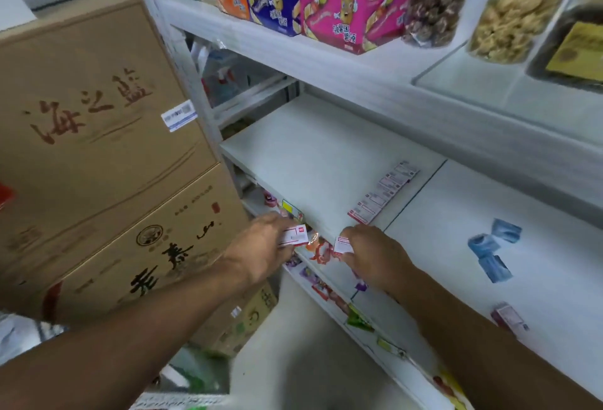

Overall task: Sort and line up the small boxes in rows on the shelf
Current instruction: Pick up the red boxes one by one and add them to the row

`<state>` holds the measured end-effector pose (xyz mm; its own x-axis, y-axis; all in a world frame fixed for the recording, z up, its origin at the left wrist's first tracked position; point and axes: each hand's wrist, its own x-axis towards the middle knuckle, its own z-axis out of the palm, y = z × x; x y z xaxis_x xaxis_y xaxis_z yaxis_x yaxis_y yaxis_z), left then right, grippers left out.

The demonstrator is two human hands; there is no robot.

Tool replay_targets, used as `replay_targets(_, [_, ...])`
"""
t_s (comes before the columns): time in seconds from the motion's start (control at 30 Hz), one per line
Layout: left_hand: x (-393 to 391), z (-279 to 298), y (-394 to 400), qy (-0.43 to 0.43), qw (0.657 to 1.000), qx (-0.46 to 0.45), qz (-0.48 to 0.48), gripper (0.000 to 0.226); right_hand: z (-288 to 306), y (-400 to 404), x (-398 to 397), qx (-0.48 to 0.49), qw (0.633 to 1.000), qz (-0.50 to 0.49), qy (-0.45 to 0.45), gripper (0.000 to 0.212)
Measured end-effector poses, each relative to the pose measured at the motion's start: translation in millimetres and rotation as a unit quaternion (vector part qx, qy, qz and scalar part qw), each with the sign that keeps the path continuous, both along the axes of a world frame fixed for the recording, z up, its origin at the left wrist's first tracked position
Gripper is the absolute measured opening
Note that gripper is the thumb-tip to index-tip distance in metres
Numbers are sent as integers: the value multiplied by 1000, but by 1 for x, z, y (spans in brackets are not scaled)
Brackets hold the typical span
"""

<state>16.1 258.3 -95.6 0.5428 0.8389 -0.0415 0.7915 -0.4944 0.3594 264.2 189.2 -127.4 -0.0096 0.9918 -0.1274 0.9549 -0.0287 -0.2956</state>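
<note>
Both hands hover at the shelf (310, 155) front edge: left hand (261, 246) fingers pinch one small red-and-white box (294, 235), right hand (375, 254) fingers grip another box (342, 244). Behind them, a row of matching boxes (383, 192) lies lined up on the shelf. Blue packets (492, 251) sit further right.

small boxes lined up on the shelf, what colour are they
White with red edges and dark print, in the head view: the row of small boxes.
</note>
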Motion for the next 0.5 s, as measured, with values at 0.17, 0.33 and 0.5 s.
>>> replay_targets(0.17, [42, -17, 35, -18, 998, -11, -67, 43, -13, -8, 29, -30, 997, -67, 1, 27])
replay_targets(0.33, [75, -41, 68, -30, 990, -16, -138, 45, -23, -9, 42, -53, 992, -113, -7, 33])
replay_targets(0.5, [92, -69, 106, -57, 976, -56, -202, 50, -28, -10, 38, -69, 980, -185, -8, 27])
